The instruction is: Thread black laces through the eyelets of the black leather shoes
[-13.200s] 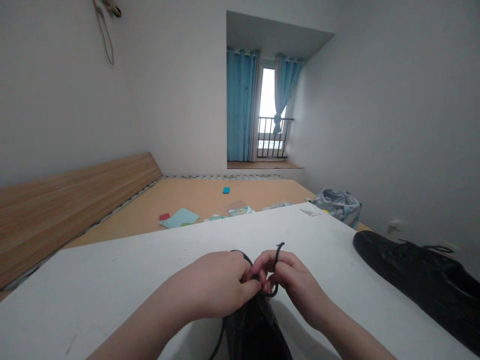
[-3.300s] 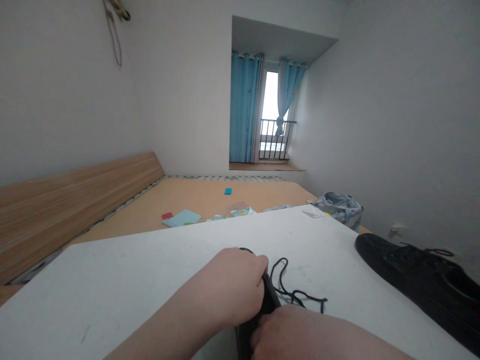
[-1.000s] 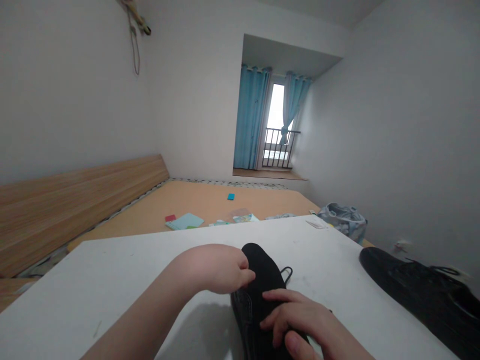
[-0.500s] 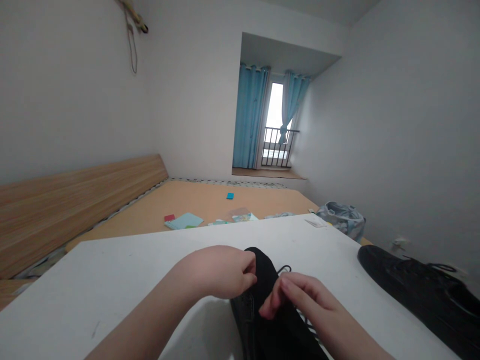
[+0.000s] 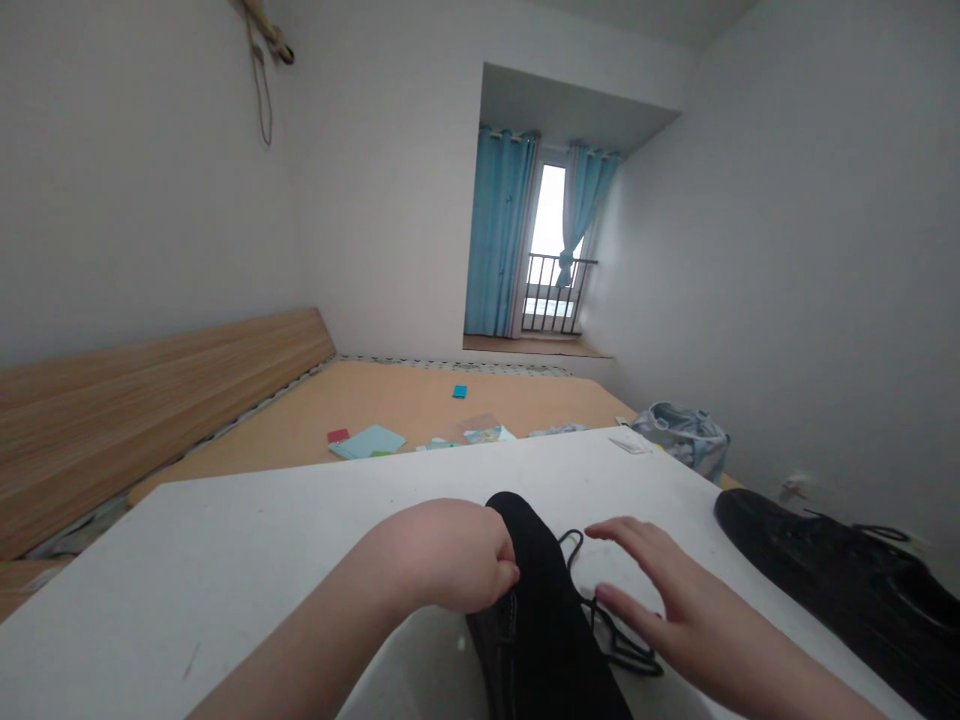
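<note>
A black shoe [image 5: 551, 630] lies lengthwise at the front of the white table, partly cut off by the lower edge. My left hand [image 5: 461, 555] is closed at its left side, fingers curled against the dark upper; the fingertips are partly hidden. Loose black shoelaces [image 5: 619, 645] loop out on the shoe's right. Just above them, my right hand [image 5: 660, 585] is open, thumb and fingers apart with nothing gripped; whether the thumb touches a lace I cannot tell. A second black shoe [image 5: 832, 580] with tied-looking laces rests at the table's right side.
The white table [image 5: 247, 560] spans the foreground. Beyond it, a tan bed surface [image 5: 405, 385] carries papers [image 5: 371, 442], a red card [image 5: 338, 436] and a small blue square [image 5: 460, 392]. A pale fabric basket [image 5: 686, 440] stands by the right wall.
My right hand has moved right, off the shoe, and its fingers have spread. More of the shoe's black middle and loose laces now show. My left hand stays at the shoe's left side.
</note>
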`<state>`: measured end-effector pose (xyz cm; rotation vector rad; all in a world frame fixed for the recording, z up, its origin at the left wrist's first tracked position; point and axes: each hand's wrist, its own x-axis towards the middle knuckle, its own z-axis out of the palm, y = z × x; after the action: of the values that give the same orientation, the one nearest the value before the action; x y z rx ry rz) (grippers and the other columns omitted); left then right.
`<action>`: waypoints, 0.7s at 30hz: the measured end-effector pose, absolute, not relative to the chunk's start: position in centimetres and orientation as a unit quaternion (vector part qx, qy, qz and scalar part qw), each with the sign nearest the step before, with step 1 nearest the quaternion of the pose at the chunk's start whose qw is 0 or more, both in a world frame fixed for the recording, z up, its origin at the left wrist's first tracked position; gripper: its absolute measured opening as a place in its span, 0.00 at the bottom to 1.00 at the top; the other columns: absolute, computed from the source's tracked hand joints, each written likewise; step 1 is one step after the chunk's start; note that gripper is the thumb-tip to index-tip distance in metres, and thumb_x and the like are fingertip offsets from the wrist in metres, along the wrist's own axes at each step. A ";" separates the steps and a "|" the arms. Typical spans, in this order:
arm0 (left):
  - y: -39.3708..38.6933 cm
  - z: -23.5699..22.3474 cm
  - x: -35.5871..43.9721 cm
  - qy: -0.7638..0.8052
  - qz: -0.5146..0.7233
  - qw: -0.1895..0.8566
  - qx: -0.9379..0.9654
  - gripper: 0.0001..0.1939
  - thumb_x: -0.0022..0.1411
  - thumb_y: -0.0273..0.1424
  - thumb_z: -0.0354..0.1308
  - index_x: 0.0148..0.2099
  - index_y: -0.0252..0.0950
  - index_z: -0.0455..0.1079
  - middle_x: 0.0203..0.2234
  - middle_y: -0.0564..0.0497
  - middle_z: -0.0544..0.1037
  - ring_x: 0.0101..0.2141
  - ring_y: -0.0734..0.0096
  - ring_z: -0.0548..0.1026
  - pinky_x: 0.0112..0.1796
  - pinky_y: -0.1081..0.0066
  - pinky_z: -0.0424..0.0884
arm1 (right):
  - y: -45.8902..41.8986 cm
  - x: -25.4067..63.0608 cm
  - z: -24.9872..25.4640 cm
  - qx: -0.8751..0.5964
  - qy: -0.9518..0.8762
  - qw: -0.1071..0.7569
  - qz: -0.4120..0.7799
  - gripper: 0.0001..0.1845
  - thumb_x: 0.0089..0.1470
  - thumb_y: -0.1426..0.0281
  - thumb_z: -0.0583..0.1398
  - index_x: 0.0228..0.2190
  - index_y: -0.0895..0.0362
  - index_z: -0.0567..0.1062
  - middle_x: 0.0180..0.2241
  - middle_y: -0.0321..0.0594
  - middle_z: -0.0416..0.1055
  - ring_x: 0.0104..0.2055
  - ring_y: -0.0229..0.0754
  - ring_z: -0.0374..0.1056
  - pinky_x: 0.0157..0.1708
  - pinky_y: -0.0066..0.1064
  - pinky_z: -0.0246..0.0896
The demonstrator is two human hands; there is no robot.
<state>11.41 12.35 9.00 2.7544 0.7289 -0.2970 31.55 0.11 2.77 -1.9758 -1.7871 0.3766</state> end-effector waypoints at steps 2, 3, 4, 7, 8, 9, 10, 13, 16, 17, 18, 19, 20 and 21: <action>12.3 9.0 11.4 0.267 -0.120 0.133 0.947 0.17 0.58 0.35 0.46 0.36 0.38 0.76 0.33 0.46 0.79 0.32 0.64 0.74 0.32 0.70 0.66 | -0.2 33.1 0.6 -0.729 -0.657 0.118 0.148 0.36 0.45 0.62 0.63 0.56 0.56 0.63 0.58 0.50 0.59 0.61 0.57 0.51 0.58 0.50 0.47; 12.2 8.9 11.4 0.272 -0.128 0.129 0.945 0.18 0.58 0.36 0.45 0.36 0.38 0.76 0.33 0.46 0.80 0.31 0.63 0.74 0.31 0.69 0.65 | -0.3 33.6 -0.6 -0.729 -0.661 0.082 0.158 0.41 0.42 0.64 0.64 0.57 0.57 0.61 0.60 0.51 0.56 0.62 0.58 0.48 0.59 0.50 0.47; 12.2 8.9 11.4 0.275 -0.130 0.123 0.945 0.19 0.58 0.36 0.44 0.36 0.38 0.76 0.32 0.45 0.80 0.30 0.63 0.74 0.30 0.68 0.65 | -0.4 33.9 -1.8 -0.727 -0.666 0.073 0.151 0.41 0.41 0.66 0.64 0.58 0.59 0.61 0.60 0.52 0.56 0.62 0.58 0.48 0.59 0.49 0.47; 12.2 8.8 11.4 0.269 -0.128 0.109 0.948 0.20 0.58 0.37 0.44 0.36 0.37 0.76 0.31 0.44 0.80 0.29 0.61 0.74 0.27 0.67 0.63 | -0.2 33.8 -4.7 -0.721 -0.677 0.115 0.093 0.28 0.47 0.69 0.60 0.51 0.59 0.68 0.54 0.53 0.62 0.57 0.55 0.56 0.56 0.48 0.54; 12.2 8.8 11.4 0.267 -0.126 0.107 0.950 0.20 0.57 0.37 0.44 0.36 0.37 0.76 0.31 0.44 0.80 0.28 0.61 0.74 0.27 0.67 0.63 | 0.0 33.6 -5.4 -0.717 -0.680 0.134 0.078 0.21 0.49 0.69 0.59 0.47 0.58 0.70 0.51 0.51 0.64 0.55 0.53 0.58 0.54 0.47 0.56; 12.2 8.8 11.4 0.266 -0.125 0.106 0.950 0.20 0.57 0.37 0.44 0.36 0.37 0.76 0.30 0.45 0.80 0.28 0.61 0.74 0.26 0.67 0.62 | 0.1 33.3 -5.7 -0.710 -0.685 0.151 0.068 0.16 0.51 0.70 0.57 0.44 0.57 0.71 0.49 0.50 0.66 0.53 0.52 0.60 0.53 0.46 0.58; 12.2 8.8 11.4 0.265 -0.123 0.104 0.951 0.20 0.57 0.37 0.43 0.36 0.37 0.76 0.30 0.45 0.80 0.28 0.61 0.74 0.26 0.67 0.62 | 0.3 33.1 -5.9 -0.700 -0.691 0.167 0.064 0.12 0.54 0.70 0.55 0.41 0.56 0.72 0.47 0.48 0.67 0.51 0.50 0.61 0.52 0.45 0.59; 12.1 8.9 11.3 0.262 -0.126 0.104 0.951 0.20 0.58 0.37 0.43 0.37 0.37 0.76 0.31 0.44 0.80 0.29 0.60 0.74 0.26 0.67 0.62 | 0.5 32.9 -4.8 -0.681 -0.694 0.228 0.056 0.10 0.59 0.68 0.51 0.36 0.54 0.72 0.42 0.45 0.67 0.48 0.48 0.62 0.49 0.43 0.61; 12.2 8.9 11.3 0.262 -0.134 0.105 0.950 0.20 0.59 0.36 0.43 0.38 0.37 0.76 0.33 0.43 0.80 0.31 0.59 0.75 0.28 0.67 0.64 | 0.2 33.1 -1.9 -0.687 -0.647 0.329 0.034 0.14 0.61 0.63 0.49 0.35 0.53 0.72 0.45 0.47 0.65 0.51 0.50 0.59 0.53 0.46 0.56; 12.2 8.9 11.3 0.263 -0.136 0.106 0.949 0.21 0.59 0.36 0.43 0.39 0.37 0.76 0.34 0.43 0.80 0.32 0.59 0.75 0.29 0.67 0.64 | 0.0 33.0 -0.6 -0.683 -0.629 0.371 0.031 0.15 0.60 0.61 0.49 0.35 0.53 0.73 0.49 0.48 0.63 0.55 0.51 0.56 0.56 0.48 0.52; 12.2 8.9 11.3 0.263 -0.138 0.107 0.949 0.21 0.60 0.36 0.42 0.39 0.36 0.76 0.34 0.43 0.80 0.32 0.58 0.75 0.29 0.67 0.64 | -0.2 32.9 0.7 -0.674 -0.611 0.414 0.038 0.15 0.59 0.59 0.50 0.36 0.53 0.73 0.52 0.47 0.61 0.58 0.52 0.53 0.58 0.48 0.47; 12.3 8.9 11.4 0.262 -0.139 0.108 0.949 0.21 0.60 0.36 0.42 0.39 0.36 0.76 0.35 0.43 0.80 0.33 0.58 0.75 0.29 0.66 0.65 | -0.4 32.6 2.1 -0.662 -0.590 0.459 0.059 0.16 0.58 0.58 0.51 0.39 0.52 0.73 0.55 0.45 0.59 0.60 0.52 0.49 0.60 0.48 0.42; 12.3 8.9 11.4 0.261 -0.141 0.109 0.949 0.21 0.60 0.36 0.42 0.40 0.36 0.76 0.35 0.43 0.80 0.33 0.58 0.75 0.29 0.66 0.65 | -0.5 32.2 3.5 -0.647 -0.563 0.505 0.099 0.17 0.57 0.57 0.52 0.42 0.52 0.72 0.56 0.44 0.59 0.61 0.52 0.48 0.61 0.47 0.41; 12.3 8.9 11.4 0.261 -0.142 0.109 0.949 0.21 0.60 0.36 0.42 0.40 0.36 0.76 0.35 0.44 0.80 0.32 0.58 0.75 0.30 0.67 0.65 | -0.6 31.6 4.8 -0.628 -0.534 0.546 0.152 0.18 0.56 0.56 0.53 0.44 0.52 0.72 0.55 0.44 0.62 0.61 0.52 0.50 0.60 0.47 0.43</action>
<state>11.41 12.31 8.85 2.7898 0.7668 -0.4166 31.62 -0.65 4.76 -1.4886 -1.2664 0.3596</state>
